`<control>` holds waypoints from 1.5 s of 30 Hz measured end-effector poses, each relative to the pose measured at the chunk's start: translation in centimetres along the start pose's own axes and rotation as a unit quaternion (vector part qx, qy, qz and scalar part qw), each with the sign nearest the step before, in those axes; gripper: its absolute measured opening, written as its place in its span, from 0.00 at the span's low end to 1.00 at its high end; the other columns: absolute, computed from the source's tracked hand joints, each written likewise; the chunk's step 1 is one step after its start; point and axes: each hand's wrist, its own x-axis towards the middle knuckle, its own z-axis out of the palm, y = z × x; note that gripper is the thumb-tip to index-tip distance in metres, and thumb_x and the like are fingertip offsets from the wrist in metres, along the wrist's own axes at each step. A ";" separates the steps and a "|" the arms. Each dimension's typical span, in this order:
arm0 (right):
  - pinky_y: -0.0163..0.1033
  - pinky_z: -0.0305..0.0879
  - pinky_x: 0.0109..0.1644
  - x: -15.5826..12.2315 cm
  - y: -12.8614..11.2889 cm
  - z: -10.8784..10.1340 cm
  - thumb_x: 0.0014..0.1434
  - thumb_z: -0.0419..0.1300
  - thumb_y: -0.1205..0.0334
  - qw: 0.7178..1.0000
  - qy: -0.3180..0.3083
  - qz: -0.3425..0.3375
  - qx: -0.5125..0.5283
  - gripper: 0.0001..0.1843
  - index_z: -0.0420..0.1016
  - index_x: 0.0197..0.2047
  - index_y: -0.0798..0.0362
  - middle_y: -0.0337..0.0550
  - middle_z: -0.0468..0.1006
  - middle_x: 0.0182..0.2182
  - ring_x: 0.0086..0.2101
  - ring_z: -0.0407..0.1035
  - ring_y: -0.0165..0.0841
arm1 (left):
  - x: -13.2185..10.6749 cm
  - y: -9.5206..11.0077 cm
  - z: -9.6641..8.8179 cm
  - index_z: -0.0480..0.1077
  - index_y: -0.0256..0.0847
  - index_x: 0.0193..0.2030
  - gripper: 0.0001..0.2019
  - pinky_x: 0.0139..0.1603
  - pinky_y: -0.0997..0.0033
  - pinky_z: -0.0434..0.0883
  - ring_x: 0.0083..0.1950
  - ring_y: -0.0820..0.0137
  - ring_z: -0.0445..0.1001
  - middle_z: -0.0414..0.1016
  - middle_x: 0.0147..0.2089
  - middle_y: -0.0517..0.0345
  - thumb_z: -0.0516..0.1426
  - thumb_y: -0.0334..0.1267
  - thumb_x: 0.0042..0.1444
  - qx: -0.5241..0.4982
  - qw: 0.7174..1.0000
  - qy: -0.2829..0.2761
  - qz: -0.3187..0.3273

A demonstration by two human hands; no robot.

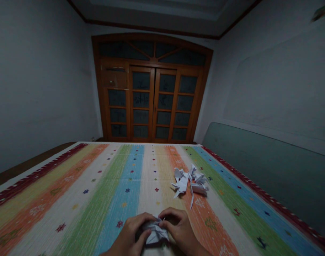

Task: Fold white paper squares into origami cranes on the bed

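Note:
Both hands meet at the bottom centre over a striped cloth. My left hand [132, 231] and my right hand [178, 227] pinch a partly folded piece of white paper [156, 233] between curled fingers, holding it against the cloth. A small heap of finished folded white paper figures [189, 182] lies a little beyond my right hand, apart from it.
The multicoloured striped cloth [98, 192] covers the whole flat surface. A grey-green padded panel [271, 167] runs along its right edge. Wooden doors with glass panes [152, 106] stand at the far wall, and plain walls close in both sides.

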 end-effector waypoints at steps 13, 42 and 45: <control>0.36 0.73 0.32 -0.4 0.3 0.3 0.46 0.76 0.48 0.999 0.037 -0.002 0.029 0.18 0.83 0.33 0.53 0.45 0.83 0.25 0.28 0.79 0.38 | 0.1 0.7 0.1 0.74 0.45 0.50 0.15 0.48 0.72 0.76 0.45 0.63 0.82 0.84 0.45 0.54 0.57 0.26 0.58 0.018 0.997 0.030 0.065; 0.36 0.65 0.33 -0.2 -1.2 0.0 0.58 0.68 0.54 0.992 -0.035 -0.086 -0.086 0.13 0.82 0.28 0.55 0.46 0.79 0.25 0.28 0.73 0.36 | 0.0 -0.4 0.8 0.67 0.44 0.49 0.12 0.41 0.72 0.74 0.39 0.65 0.80 0.80 0.40 0.55 0.56 0.28 0.59 -0.008 0.997 0.016 0.073; 0.36 0.65 0.32 -0.2 -0.6 0.1 0.58 0.68 0.54 0.995 -0.031 -0.070 -0.062 0.14 0.80 0.29 0.56 0.45 0.78 0.26 0.28 0.72 0.35 | 0.2 -0.5 0.9 0.66 0.44 0.49 0.13 0.37 0.73 0.73 0.36 0.66 0.79 0.78 0.38 0.56 0.55 0.27 0.58 0.021 0.993 0.027 0.113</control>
